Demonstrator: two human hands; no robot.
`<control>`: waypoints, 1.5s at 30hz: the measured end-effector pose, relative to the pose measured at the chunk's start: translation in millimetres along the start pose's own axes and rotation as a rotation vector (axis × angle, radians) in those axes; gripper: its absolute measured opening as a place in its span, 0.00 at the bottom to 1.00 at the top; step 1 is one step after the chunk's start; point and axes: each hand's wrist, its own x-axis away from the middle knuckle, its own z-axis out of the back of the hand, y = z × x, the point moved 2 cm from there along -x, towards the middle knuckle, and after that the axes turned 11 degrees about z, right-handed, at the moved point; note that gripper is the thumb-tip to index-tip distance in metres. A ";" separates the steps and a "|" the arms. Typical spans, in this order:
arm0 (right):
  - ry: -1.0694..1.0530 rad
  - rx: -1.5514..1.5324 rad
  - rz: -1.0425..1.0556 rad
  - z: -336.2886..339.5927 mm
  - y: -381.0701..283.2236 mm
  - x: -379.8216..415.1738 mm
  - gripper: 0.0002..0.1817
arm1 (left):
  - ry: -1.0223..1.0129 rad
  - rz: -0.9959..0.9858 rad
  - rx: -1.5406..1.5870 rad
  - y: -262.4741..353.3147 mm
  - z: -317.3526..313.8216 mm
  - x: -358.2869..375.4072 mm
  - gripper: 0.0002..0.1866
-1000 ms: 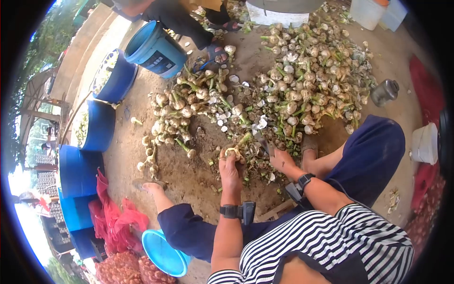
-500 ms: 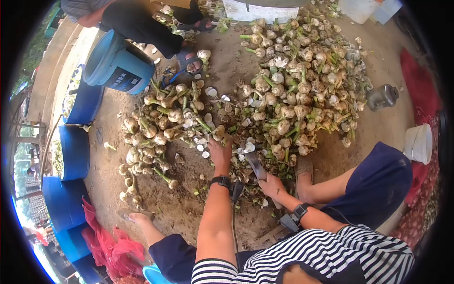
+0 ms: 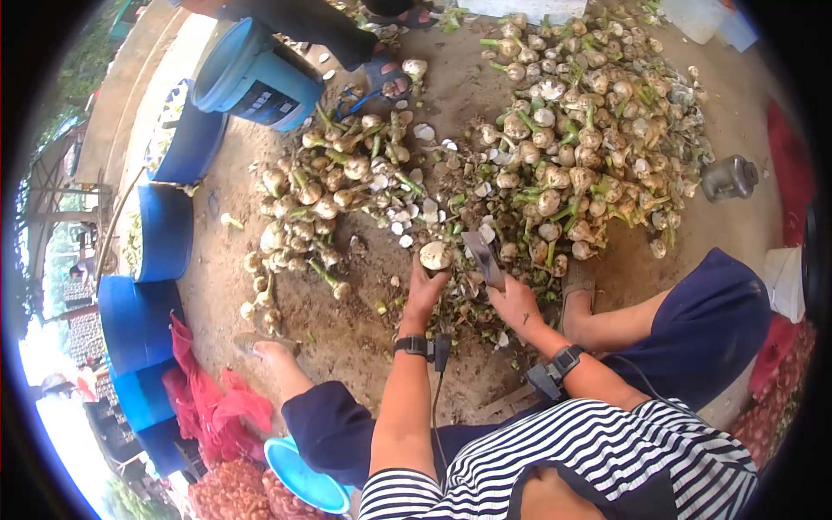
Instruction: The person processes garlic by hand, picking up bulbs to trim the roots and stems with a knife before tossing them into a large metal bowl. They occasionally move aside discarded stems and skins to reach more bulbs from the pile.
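A garlic bulb (image 3: pixel 435 255) with a pale, smooth-looking face turned up sits in the closed fingers of my left hand (image 3: pixel 423 293). My right hand (image 3: pixel 517 303) grips a knife (image 3: pixel 482 257) with a broad, flat blade pointing away from me. The blade is just right of the bulb, apart from it. Beneath both hands lie trimmed stalks and white peel scraps (image 3: pixel 464 299). A heap of garlic bulbs with green stalks (image 3: pixel 581 165) rises beyond the knife, and a smaller garlic pile (image 3: pixel 325 186) spreads ahead and left.
A blue bucket (image 3: pixel 260 82) stands by another person's sandaled foot (image 3: pixel 386 78). Blue tubs (image 3: pixel 165 234) line the left side, near red netting (image 3: pixel 212 390). At right are a dark jar (image 3: pixel 730 178) and a white bucket (image 3: pixel 786 282). A light blue basin (image 3: pixel 303 477) lies beside my leg.
My left hand has drawn back toward me, and the bulb's pale face now shows. The knife stays in my right hand. The whole view has shifted, with the piles higher in it.
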 end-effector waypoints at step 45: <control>-0.151 0.034 0.133 -26.2 -44.8 10.9 0.15 | 0.120 0.123 0.140 -7.5 78.4 65.8 0.32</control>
